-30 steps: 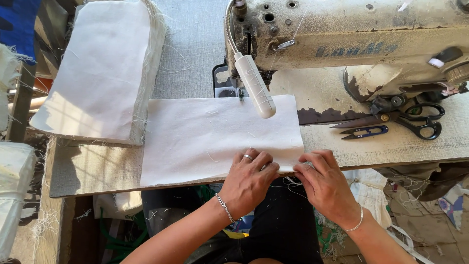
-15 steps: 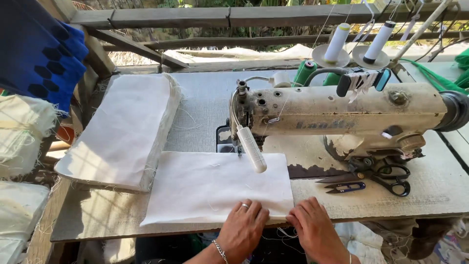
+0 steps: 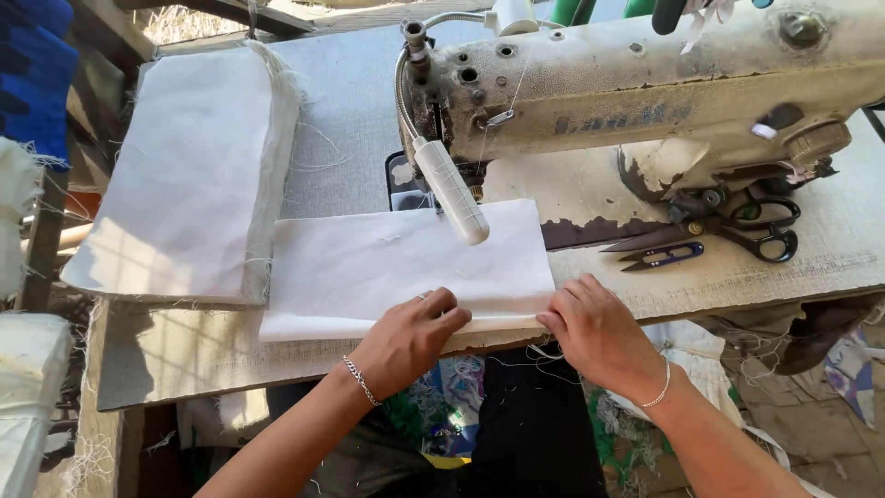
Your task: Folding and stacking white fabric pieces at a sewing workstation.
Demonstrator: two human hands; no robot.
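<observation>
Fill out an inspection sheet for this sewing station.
Surface: worn table, paint chipped by the machine.
Job's things: white fabric piece flat under the sewing machine; near edge folded.
Clutter: stack of white fabric at left; scissors and thread snips at right.
Hands: left hand and right hand press the fabric's near edge.
Cables: nothing seen; loose threads hang off the table edge.
Surroundings: blue cloth far left.

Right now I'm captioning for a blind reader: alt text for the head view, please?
Two bare hands, left hand and right hand, press the near edge of a white fabric piece on a worn sewing machine table. A stack of white fabric lies left; scissors right.
</observation>
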